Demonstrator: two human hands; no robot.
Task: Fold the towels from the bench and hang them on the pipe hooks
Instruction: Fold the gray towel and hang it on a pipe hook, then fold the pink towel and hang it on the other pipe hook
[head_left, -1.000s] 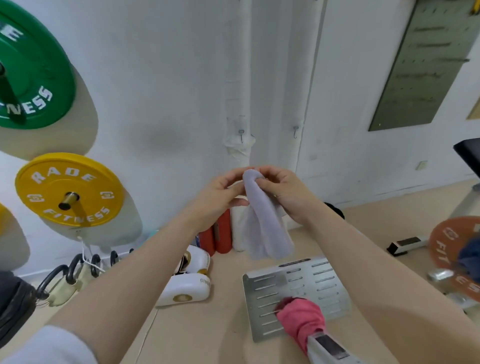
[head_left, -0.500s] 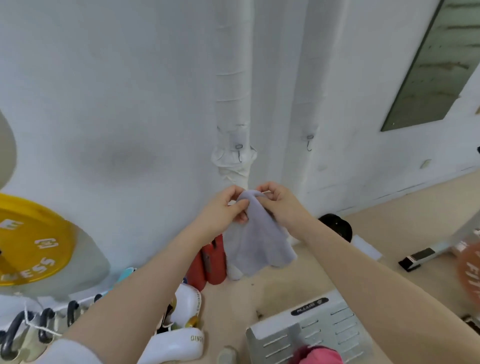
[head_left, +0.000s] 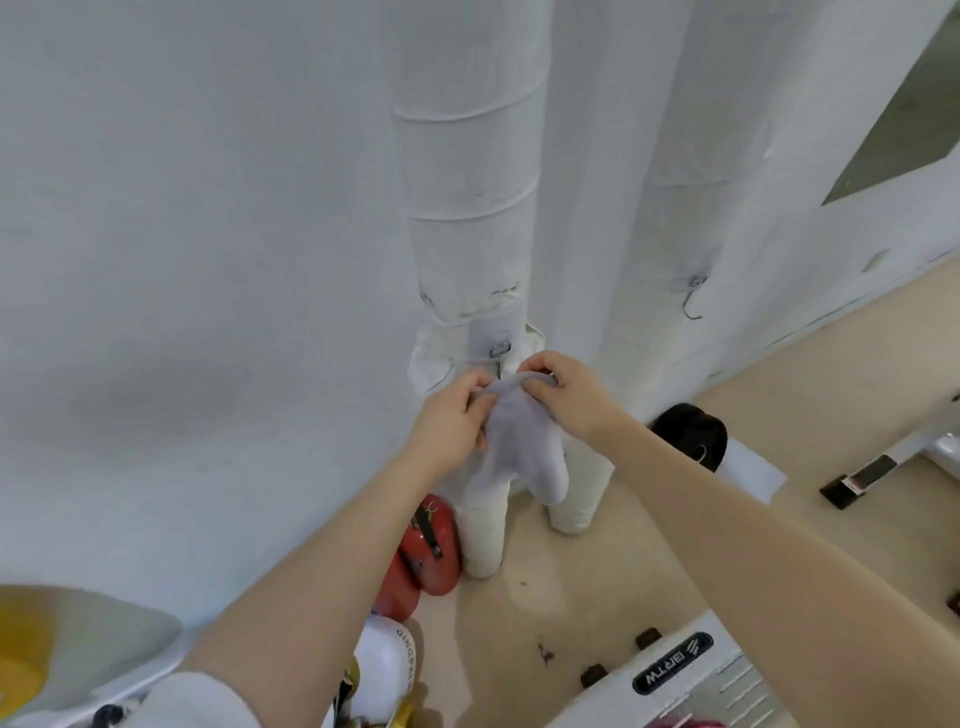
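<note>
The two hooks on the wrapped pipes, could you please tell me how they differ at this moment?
The left pipe's hook sits lower, just above the pale towel that the left hand and right hand pinch at its top; the right pipe's hook sits higher, with nothing near it. The left one is mostly hidden behind towel and fingers, while the right one's curved wire shows fully. Both are small metal fittings strapped to white wrapped pipes.
</note>
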